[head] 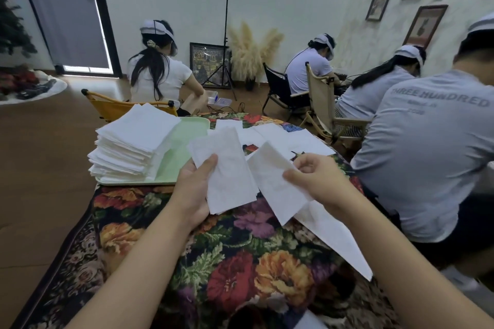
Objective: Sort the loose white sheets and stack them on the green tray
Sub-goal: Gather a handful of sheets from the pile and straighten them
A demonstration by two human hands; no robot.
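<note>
A table (165,243) under a dark floral cloth carried everything. At its far left corner sat the green tray (187,139), with a tall stack of white sheets (133,141) filling the tray's left side. Loose white sheets (280,136) lay scattered along the table's far edge, right of the tray. Above the table's middle, the left hand (193,189) gripped one white sheet (227,168), thumb curled over its face. The right hand (318,179) pinched a second sheet (272,181) between thumb and fingers, its long end trailing toward the right edge.
</note>
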